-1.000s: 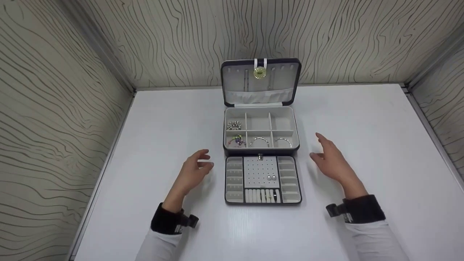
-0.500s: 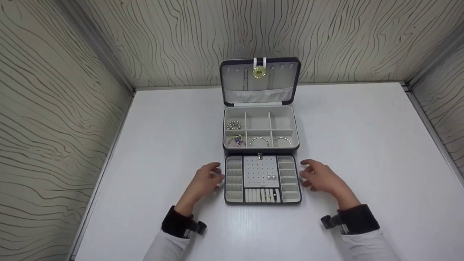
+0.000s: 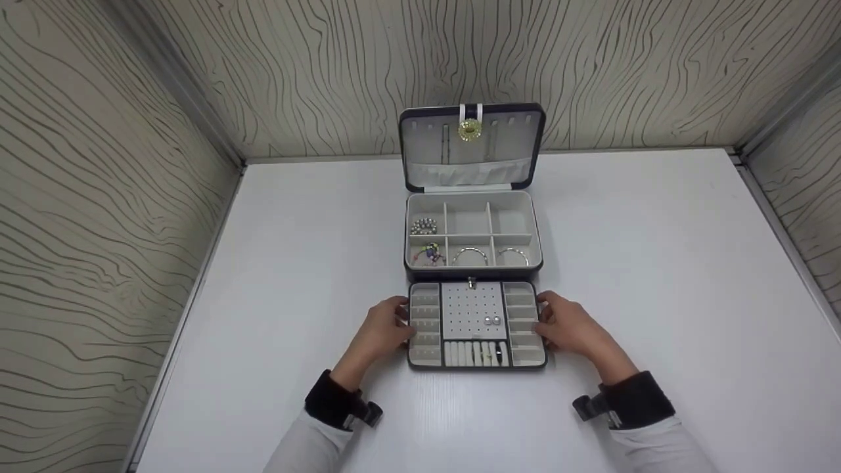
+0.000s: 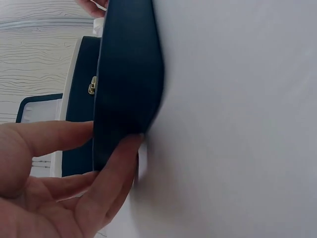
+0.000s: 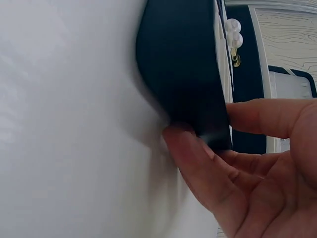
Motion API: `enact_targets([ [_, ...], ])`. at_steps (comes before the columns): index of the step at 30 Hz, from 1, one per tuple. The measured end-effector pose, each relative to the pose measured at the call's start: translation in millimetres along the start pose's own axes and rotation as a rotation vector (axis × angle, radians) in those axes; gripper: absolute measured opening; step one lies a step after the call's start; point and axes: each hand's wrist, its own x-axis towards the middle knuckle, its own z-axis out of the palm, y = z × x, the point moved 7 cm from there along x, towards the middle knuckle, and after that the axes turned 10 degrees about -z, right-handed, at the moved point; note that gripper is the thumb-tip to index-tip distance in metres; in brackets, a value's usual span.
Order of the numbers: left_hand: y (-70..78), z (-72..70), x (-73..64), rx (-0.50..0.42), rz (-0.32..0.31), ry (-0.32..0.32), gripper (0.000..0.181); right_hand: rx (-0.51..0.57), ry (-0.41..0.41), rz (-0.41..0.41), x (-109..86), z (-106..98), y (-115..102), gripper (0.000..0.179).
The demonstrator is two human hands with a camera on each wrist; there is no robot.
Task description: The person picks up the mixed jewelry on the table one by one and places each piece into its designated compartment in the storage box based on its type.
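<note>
In the head view, a jewelry tray [image 3: 463,303] with a dark rim lies in front of the jewelry box [image 3: 427,274]. My left hand [image 3: 382,330] grips its left side and my right hand [image 3: 573,327] grips its right side. Each thumb lies on the top rim. Both wrist views show fingertips curled under the lower edge of the dark blue tray wall [image 4: 130,59]. Two pearl earrings [image 3: 492,320] sit on the tray's perforated panel, and several rings [image 3: 486,355] stand in the front ring rolls.
The box's lid [image 3: 420,148] stands raised, with a gold clasp [image 3: 470,130] hanging from it. Box compartments hold a pearl bracelet [image 3: 424,226], a colourful bracelet [image 3: 430,253] and two bangles. White table [image 3: 295,230] surrounds everything, with patterned panels [image 3: 328,79] behind and beside it.
Both hands have moved inward from beside the tray and now hold its left and right sides. The tray and box look unmoved.
</note>
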Motion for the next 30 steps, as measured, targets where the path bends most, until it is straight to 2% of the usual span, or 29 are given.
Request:
enact_targets([
  [7,-0.1,0.8,5.3,0.035,-0.026,0.074,0.056,-0.053,0.017,0.003,0.7,1,-3,0.053],
  [15,6.2,0.8,1.2,0.11,0.04,0.136,0.047,-0.111,0.031,-0.012,2.0,-1,-3,0.053],
  [25,8.2,-1.4,-5.2,0.096,0.046,0.092,0.036,-0.047,0.013,-0.005,-4.5,-2,-5,0.043],
  [30,9.1,-1.9,-10.7,0.065,0.043,0.06,0.037,-0.008,-0.005,0.017,-9.8,-1,-8,0.041],
])
